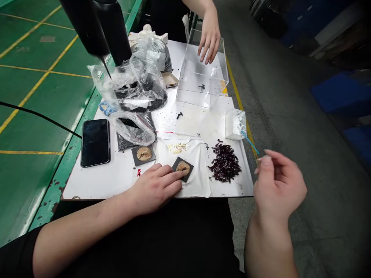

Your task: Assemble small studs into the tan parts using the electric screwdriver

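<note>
My left hand (158, 185) lies flat at the front of the table. Its outstretched index finger touches a round brownish disc (182, 167) on a small dark square (176, 165), which rests on a white sheet (195, 189). Off the table's right edge, my right hand (279, 183) has its fingers curved and slightly apart. Its thumb and index tips are at the free end of a thin blue stick (251, 143); contact is unclear. The stick leans out of a white box-shaped container (232, 124). Small golden pieces (177, 148) lie on the sheet.
A dark pile of small pieces (225, 162) lies front right. Another disc on a square (144, 153), a phone (95, 142) and bags of black pieces (136, 133) are left. Behind, another person's hand (210, 36) hangs over a clear box (189, 96). Black bottles (114, 33) stand back left.
</note>
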{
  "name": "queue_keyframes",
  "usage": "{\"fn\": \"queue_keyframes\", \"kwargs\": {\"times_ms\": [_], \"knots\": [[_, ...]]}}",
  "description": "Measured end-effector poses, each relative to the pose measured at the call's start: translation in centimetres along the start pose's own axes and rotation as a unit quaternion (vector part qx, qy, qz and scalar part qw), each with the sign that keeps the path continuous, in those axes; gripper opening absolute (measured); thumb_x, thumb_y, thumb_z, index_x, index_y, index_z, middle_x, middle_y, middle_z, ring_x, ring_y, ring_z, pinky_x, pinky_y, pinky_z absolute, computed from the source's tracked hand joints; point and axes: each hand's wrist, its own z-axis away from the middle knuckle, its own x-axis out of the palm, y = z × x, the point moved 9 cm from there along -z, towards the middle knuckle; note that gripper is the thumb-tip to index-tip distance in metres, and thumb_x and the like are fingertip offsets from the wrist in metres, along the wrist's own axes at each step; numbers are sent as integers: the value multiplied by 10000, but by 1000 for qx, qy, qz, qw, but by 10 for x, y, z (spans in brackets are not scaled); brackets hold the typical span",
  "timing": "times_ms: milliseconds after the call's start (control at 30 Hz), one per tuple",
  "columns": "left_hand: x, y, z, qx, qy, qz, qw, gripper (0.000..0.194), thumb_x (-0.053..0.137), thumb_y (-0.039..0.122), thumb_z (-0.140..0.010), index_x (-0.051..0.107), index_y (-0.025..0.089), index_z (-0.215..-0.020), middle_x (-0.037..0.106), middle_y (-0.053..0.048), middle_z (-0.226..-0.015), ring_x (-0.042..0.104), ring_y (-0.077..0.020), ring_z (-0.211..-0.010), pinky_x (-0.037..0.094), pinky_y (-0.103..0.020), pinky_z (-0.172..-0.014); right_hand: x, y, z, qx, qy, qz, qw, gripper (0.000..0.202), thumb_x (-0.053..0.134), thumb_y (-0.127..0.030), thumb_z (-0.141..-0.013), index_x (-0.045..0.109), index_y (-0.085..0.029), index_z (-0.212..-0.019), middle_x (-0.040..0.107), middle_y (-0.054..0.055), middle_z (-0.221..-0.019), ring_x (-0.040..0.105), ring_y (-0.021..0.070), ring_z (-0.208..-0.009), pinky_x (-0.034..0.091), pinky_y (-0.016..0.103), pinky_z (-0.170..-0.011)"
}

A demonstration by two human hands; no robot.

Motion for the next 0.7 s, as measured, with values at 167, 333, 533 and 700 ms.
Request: {"fn": "queue_keyframes", "kwargs": {"times_ms": [167,333,533,700], "knots": [[-8,2,-1,11,34,12,999,127,595,189,-1087,714,204,-1045,777,-76,-1438,679,-230,-1014,466,-409,-814,15,55,-37,21,-30,63,997,539,782,-450,-944,761,-203,-1422,791,79,-1120,649,152,-772,581,348,-808],[-18,2,-3,2,66,36,997,114,595,174,-1103,706,190,-1087,815,-82,-1297,684,-227,-970,478,-399,-814,19,35,-45,-25,-24,12,999,397,783,-459,-952,858,-203,-1246,802,72,-1054,685,172,-836,597,347,-829],[-22,-2,-4,-21,82,65,994,34,659,194,-1091,693,191,-1097,813,-55,-1151,692,-209,-945,501,-380,-808,8,0,-45,-96,49,9,994,268,783,-414,-978,884,-195,-1095,819,87,-1048,740,202,-890,608,348,-795],[-21,-3,-2,-26,79,63,995,58,648,176,-1078,701,194,-1088,805,-61,-1149,693,-211,-931,510,-386,-804,11,-2,-48,-93,74,-38,992,242,791,-403,-976,855,-185,-1060,813,89,-1083,764,205,-943,642,366,-838]]}}
